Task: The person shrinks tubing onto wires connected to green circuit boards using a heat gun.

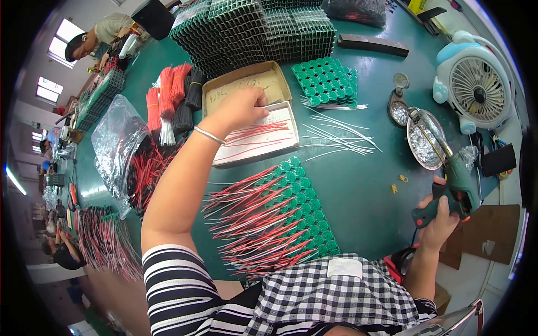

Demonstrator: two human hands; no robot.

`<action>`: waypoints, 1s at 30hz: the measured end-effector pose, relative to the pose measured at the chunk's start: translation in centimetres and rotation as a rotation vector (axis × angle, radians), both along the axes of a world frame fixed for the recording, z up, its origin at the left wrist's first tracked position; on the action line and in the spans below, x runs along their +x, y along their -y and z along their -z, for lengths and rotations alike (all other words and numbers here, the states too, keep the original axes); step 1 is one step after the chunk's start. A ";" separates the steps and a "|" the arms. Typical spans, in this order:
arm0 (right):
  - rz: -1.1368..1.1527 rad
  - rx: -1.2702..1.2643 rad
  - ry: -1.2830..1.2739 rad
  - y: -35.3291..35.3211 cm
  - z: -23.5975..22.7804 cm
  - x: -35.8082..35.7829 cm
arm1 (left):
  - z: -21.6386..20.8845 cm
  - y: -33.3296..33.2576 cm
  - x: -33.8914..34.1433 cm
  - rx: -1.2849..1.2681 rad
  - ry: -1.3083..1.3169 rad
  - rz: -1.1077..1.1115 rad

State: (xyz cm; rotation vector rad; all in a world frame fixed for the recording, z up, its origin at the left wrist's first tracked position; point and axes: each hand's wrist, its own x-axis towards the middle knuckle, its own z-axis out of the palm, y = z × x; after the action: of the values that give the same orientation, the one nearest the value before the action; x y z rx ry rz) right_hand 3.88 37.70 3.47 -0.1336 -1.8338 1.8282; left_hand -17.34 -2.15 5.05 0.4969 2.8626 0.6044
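My left hand (242,106) reaches over a shallow white box lid (252,150) in which several loose red wires (260,133) lie. Its fingers are curled together near the lid's far edge; anything between them is hidden. My right hand (440,221) grips a dark green soldering gun (431,211), whose long metal tip points toward a foil-lined dish (424,140). In front of me lies a panel of round green circuit boards (308,210), with many red and white wires (252,215) fanning out to its left.
Loose white wires (339,137) and another green board panel (325,81) lie beyond. Stacked panels (224,36) stand at the back. Bundled wires (168,95) and a plastic bag (115,145) are left. A fan (476,84) stands right. Another person (106,36) sits far left.
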 end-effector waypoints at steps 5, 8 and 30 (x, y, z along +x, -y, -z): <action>0.019 0.002 0.044 0.1 -0.6 0.7 | -0.3 -0.1 -0.2 0.026 0.148 0.044; 0.027 0.016 0.068 0.7 -1.6 0.8 | -0.8 0.1 -0.6 0.064 0.253 0.055; 0.035 -0.004 0.158 0.5 -3.2 2.0 | -2.3 -0.5 -0.9 0.051 0.300 -0.026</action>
State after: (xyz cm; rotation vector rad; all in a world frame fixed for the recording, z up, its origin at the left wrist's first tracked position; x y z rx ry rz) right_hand 5.88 37.20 6.70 -0.3180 -1.9219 1.8427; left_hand -18.25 -1.64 7.39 0.3431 2.5787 0.6933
